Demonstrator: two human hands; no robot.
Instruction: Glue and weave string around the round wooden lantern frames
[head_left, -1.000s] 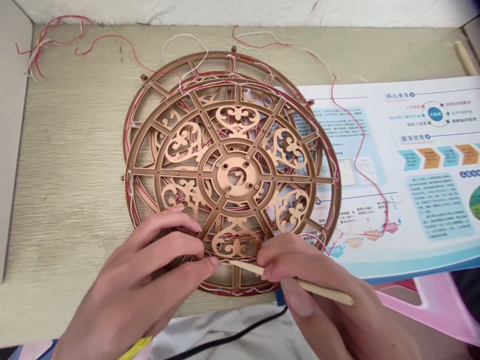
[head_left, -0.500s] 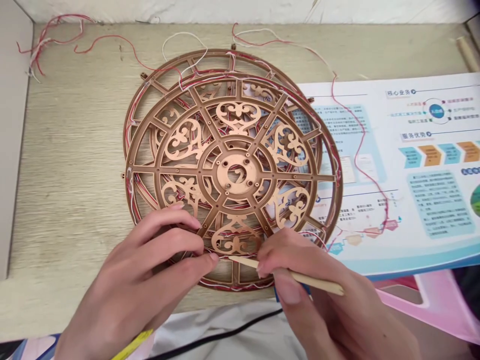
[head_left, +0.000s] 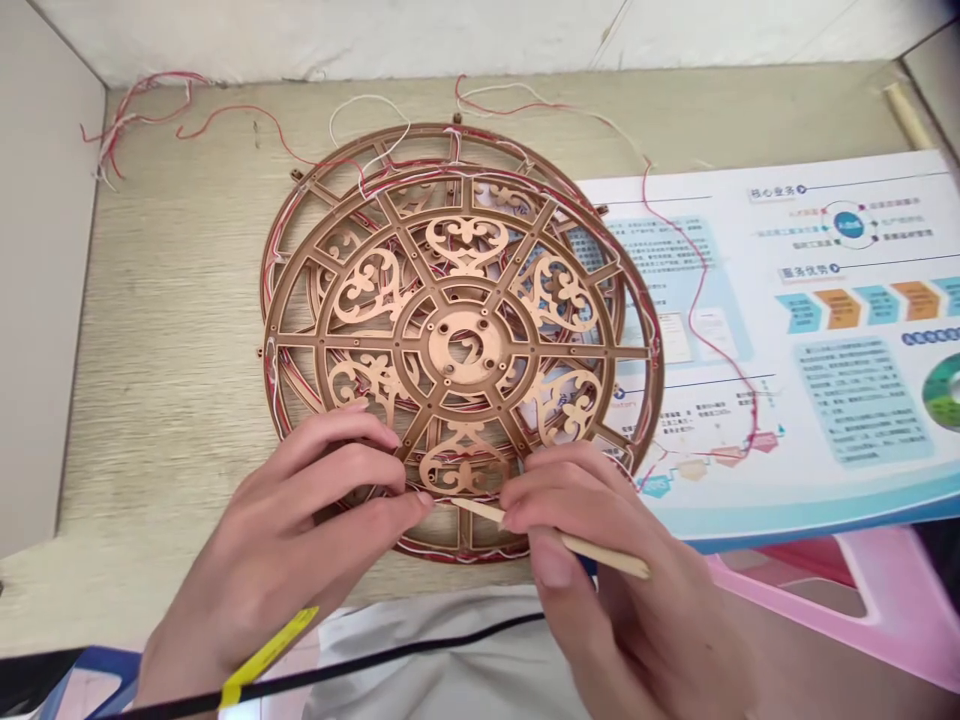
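Observation:
A brown openwork round frame with spokes and scroll ornaments lies on top of a similar round frame on the table. Red and white wires run along their rings. At the lower left of the upper frame, my left hand has its fingers curled over the ring, thumb tip against the wire there. In my right hand is a pointed wooden stick, pinched between thumb and fingers. Its tip touches the ring beside my left thumb. The fingertips of my left hand are partly hidden behind the frame.
Loose red and white wire ends lie at the back left. A printed sheet is under the frames' right side. A pink plastic piece is at lower right, and a black cable crosses in front. A wall borders the back.
The whole view has shifted slightly. Both hands stay at the same stretch of the ring, and the stick's tip still sits close to my left thumb.

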